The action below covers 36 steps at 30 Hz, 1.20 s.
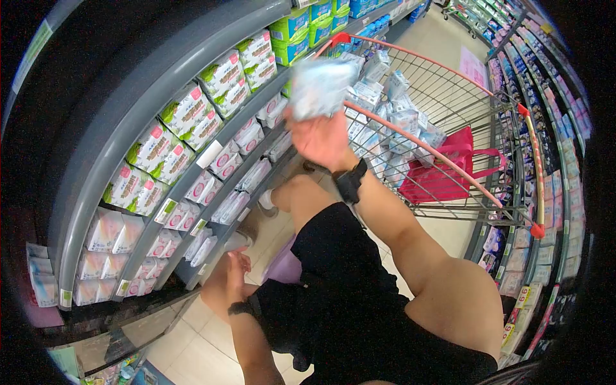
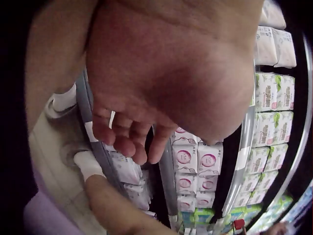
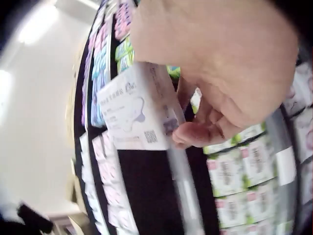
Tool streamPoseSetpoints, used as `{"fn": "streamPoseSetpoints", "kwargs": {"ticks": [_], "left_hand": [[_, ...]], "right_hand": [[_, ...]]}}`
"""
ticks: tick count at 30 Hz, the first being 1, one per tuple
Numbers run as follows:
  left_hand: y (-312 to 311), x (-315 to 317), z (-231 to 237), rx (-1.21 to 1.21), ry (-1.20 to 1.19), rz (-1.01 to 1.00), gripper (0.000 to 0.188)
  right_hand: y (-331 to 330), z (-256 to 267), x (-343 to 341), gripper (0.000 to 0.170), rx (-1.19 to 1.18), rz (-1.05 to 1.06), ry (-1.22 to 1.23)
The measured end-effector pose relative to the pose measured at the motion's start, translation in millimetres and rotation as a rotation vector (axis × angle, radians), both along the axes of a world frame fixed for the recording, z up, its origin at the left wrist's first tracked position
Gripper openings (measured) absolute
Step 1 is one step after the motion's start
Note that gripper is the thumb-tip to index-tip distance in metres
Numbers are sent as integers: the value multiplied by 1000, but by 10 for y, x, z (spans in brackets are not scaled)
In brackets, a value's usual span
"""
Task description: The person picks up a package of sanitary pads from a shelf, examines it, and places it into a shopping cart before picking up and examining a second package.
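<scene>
My right hand point(image 1: 321, 141) grips a white and pale blue package point(image 1: 323, 88), blurred in the head view, beside the cart's near corner. In the right wrist view the fingers of that hand point(image 3: 215, 78) hold the package point(image 3: 132, 110) by one side, its printed face and square code showing. My left hand point(image 1: 237, 273) is near the lower shelves by my knee, holding nothing; in the left wrist view the hand point(image 2: 161, 83) has relaxed, slightly bent fingers. Many similar white and blue packages point(image 1: 404, 120) lie piled in the shopping cart point(image 1: 423, 133).
A red bag point(image 1: 443, 170) lies in the cart. Curved shelves on the left hold green and white packs point(image 1: 192, 119) and pink and white packs point(image 1: 226, 160). Stocked shelves point(image 1: 558, 160) line the right side, with tiled floor point(image 1: 199, 327) below.
</scene>
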<state>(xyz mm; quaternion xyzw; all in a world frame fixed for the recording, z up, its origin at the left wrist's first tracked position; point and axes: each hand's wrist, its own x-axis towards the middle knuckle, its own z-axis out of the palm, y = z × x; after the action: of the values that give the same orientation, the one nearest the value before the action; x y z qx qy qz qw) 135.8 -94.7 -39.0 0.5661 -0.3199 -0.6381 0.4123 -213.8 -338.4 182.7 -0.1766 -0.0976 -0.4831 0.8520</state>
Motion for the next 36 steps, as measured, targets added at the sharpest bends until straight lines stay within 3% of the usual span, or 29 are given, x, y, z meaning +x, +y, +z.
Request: {"fn": "streamPoseSetpoints", "kwargs": {"ticks": [2, 5, 12, 16, 18, 20, 22, 24, 26, 31, 36], "left_hand": [[-18, -11, 33, -11, -2, -18, 76], [-17, -43, 65, -10, -43, -20, 74], [66, -104, 149, 27, -72, -17, 62], [157, -90, 223, -42, -66, 173, 52], [260, -62, 284, -44, 80, 337, 48], [329, 49, 383, -57, 206, 505, 44], [430, 165, 590, -106, 254, 578, 42], [572, 362, 708, -129, 274, 637, 41], [715, 644, 700, -103, 270, 670, 40], [909, 1357, 1512, -181, -67, 612, 42], [755, 1674, 2945, -379, -449, 434, 42]], "right_hand": [[-85, 244, -179, 62, 159, -99, -284], [-118, 280, -227, 61, 184, -133, -334], [238, -613, 875, 62, 399, 194, -130], [522, -1315, 1581, 57, 540, 414, 6], [615, -1900, 1733, 49, 683, 441, 196], [610, -2563, 1797, 37, 797, 319, 504], [516, -2649, 1808, 29, 818, 299, 713], [470, -2497, 1754, 26, 689, 356, 485], [397, -2426, 1706, 28, 639, 333, 553], [356, -2563, 1624, 25, 658, 270, 481], [398, -2390, 1720, 22, 639, 304, 429]]}}
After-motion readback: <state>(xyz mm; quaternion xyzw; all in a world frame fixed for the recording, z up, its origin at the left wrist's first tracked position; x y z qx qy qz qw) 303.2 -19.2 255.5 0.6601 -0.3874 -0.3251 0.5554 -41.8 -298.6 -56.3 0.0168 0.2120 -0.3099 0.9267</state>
